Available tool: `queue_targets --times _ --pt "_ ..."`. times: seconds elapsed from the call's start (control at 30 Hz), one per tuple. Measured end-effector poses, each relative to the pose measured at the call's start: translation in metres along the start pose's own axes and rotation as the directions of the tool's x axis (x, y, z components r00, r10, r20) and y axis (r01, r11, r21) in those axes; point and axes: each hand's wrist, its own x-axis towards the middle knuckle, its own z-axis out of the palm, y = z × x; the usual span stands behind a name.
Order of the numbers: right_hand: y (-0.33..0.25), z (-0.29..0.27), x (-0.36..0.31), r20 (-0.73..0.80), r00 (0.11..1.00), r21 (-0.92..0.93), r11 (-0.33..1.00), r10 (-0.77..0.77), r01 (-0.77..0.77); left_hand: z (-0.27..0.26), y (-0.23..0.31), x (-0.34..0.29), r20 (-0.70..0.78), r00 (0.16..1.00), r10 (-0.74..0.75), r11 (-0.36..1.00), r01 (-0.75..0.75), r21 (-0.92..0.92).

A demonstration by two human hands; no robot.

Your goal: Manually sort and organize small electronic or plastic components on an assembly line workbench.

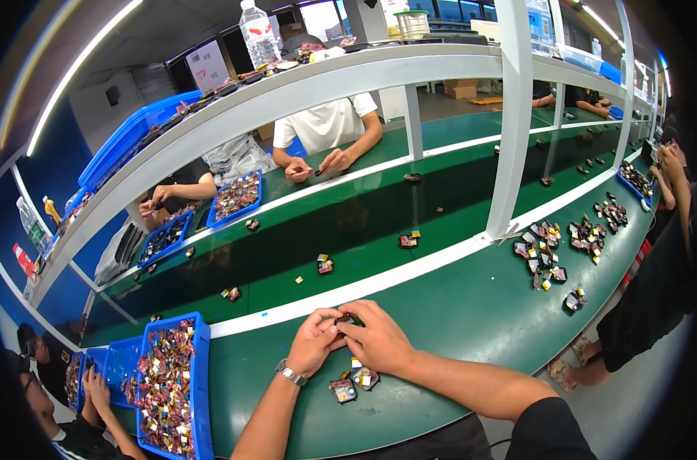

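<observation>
Both my hands meet above the green worktop, fingers closed around one small black part (348, 321). My left hand (313, 342), with a metal-banded watch on its wrist, pinches it from the left. From the right, my right hand (380, 342) grips the same part and covers most of it, so its details are hidden. Just below my hands lie a few small black assemblies (343, 390) with reddish film and yellow and white bits.
To my left stands a blue bin (202, 383) heaped with small reddish parts. Clusters of black assemblies (540, 253) lie to the right. A white shelf post (509, 146) rises ahead, beside a dark green conveyor (364, 230) carrying scattered pieces. Co-workers sit opposite and at both sides.
</observation>
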Motion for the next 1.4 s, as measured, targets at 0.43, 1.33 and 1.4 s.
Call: queue_targets --times 0.43,1.33,1.4 --pt "0.004 0.002 0.001 -0.063 0.992 0.139 0.985 0.109 -0.099 0.006 0.001 0.000 0.015 0.999 0.051 0.997 -0.051 -0.051" --pt "0.003 -0.005 0.008 -0.094 0.995 0.106 0.993 -0.041 0.051 -0.001 -0.004 0.001 0.021 0.992 0.123 0.989 -0.120 -0.090" --pt "0.003 -0.004 0.006 -0.099 0.995 0.096 0.995 -0.019 0.028 0.002 -0.003 0.000 0.040 0.990 0.132 0.986 -0.127 -0.110"
